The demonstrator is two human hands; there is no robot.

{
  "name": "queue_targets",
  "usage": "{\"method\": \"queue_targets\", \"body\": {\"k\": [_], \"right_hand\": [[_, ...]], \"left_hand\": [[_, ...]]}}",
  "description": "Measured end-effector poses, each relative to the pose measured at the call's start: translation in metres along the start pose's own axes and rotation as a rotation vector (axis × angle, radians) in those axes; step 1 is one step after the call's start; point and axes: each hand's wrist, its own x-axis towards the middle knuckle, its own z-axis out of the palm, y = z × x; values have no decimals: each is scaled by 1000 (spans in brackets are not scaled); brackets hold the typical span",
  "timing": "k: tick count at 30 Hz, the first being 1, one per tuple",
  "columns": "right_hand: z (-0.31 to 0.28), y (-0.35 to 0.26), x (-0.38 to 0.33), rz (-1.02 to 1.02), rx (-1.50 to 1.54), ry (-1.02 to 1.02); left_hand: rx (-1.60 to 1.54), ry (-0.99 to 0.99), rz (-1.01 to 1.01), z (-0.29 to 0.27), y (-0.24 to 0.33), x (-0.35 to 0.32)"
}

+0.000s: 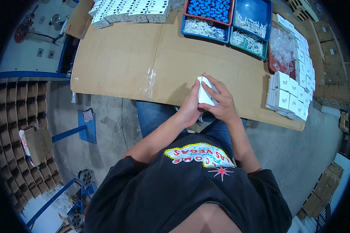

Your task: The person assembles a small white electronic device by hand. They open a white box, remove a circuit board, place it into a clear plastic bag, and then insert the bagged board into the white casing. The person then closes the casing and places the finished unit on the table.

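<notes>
Close to the table's near edge, a small white box (206, 94) is held up between my two hands. My left hand (189, 105) wraps its left side, thumb along the edge. From the right, my right hand (223, 101) grips the same box, its fingers over the top and side. Part of the box is hidden by the fingers. Below both hands lies the cardboard-covered table (116, 66).
Stacked white boxes (286, 95) line the table's right side; more white boxes (132, 11) sit at the far left. A blue tray (206, 35) of white parts, a red tray (232, 11) of blue pieces and plastic bags (282, 44) stand at the back.
</notes>
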Motion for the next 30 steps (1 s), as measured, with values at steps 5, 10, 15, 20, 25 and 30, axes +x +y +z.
{"method": "queue_targets", "body": {"k": [5,10,15,20,25,30], "right_hand": [[0,3,0,11,31,-10],[-3,-1,2,146,143,-17],[-19,-19,17,108,152,-56],[-28,-30,22,332,226,-164],[-44,-32,31,176,91,-326],[-51,-32,39,165,165,-429]], "left_hand": [[12,6,24,2,1,0],[14,-79,-39,-11,5,4],[81,-182,-48,-20,10,-1],[189,-120,-17,-13,28,-7],[173,-13,4,-8,31,-1],[31,-25,-40,-1,36,-2]]}}
